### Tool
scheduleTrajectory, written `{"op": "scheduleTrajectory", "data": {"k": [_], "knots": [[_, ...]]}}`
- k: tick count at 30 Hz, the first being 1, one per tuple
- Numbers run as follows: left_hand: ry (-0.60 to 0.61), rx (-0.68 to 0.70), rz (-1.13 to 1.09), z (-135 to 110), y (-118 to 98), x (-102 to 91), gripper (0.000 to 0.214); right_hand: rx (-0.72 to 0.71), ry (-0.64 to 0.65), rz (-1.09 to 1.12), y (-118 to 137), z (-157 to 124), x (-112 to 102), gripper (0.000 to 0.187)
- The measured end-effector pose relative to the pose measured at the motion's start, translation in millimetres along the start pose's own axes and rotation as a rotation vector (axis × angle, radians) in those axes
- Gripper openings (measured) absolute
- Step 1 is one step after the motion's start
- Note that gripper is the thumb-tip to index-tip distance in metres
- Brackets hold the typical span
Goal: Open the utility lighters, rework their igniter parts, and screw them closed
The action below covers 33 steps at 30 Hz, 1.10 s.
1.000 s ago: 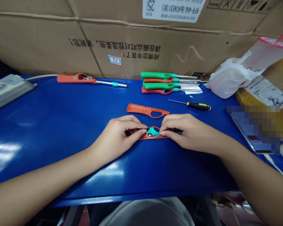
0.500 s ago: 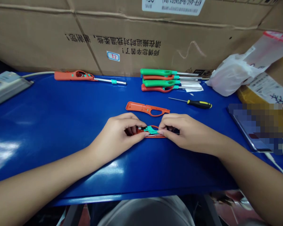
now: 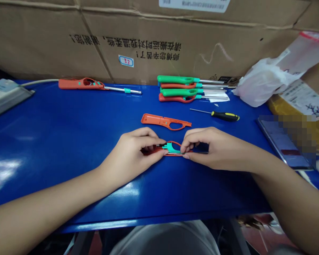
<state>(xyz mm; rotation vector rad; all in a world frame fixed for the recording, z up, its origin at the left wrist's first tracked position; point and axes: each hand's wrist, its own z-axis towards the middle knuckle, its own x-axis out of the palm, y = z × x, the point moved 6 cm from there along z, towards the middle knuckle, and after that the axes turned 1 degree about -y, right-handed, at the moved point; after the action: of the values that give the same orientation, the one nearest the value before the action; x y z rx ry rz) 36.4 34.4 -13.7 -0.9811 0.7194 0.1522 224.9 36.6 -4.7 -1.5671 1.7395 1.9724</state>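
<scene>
An opened orange gas lighter lies on the table with its inside facing up. A teal trigger sits inside its loop. My left hand is closed around the handle end, thumb along the near edge and fingers over the far side. At the front end, my right hand pinches a thin pale wire between thumb and index finger. A thin line continues rightward beneath that palm; most of it is hidden. The loose other half of the orange casing lies just beyond both hands, hollow side up.
Behind stand stacked green and orange lighters, with another opened orange lighter at left. A screwdriver lies right of the casing half. A phone, plastic bag and power strip flank the blue table; a cardboard box closes the back.
My right hand has shifted slightly right, off the teal trigger, uncovering more of it and the loop. My left hand keeps its hold. The view has tilted slightly.
</scene>
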Motion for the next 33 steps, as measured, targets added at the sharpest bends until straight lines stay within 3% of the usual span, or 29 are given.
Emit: {"op": "scheduleTrajectory", "data": {"k": [4,10,20,24,27,33], "knots": [[0.006,-0.022,-0.012,0.5,2.8,1.1,0.02,0.059,0.038,-0.134,-6.2,-6.6,-5.9,0.02],[0.029,-0.042,-0.036,0.4,5.2,1.4,0.023,0.135,0.08,-0.205,-14.1,-12.0,-12.1,0.005],[0.014,-0.031,-0.027,-0.3,4.8,1.2,0.022,0.085,0.122,-0.27,-11.6,-16.9,-9.7,0.014],[0.016,-0.018,-0.016,-0.5,4.4,1.1,0.021,0.023,0.024,-0.236,-3.5,-11.7,-11.5,0.027],[0.02,-0.007,-0.025,-0.6,2.3,0.9,0.019,-0.04,-0.062,-0.174,4.9,-7.2,-9.7,0.022],[0.051,0.003,-0.05,-0.3,-0.4,1.7,0.019,-0.139,-0.048,-0.157,9.2,-1.6,1.4,0.009]]}}
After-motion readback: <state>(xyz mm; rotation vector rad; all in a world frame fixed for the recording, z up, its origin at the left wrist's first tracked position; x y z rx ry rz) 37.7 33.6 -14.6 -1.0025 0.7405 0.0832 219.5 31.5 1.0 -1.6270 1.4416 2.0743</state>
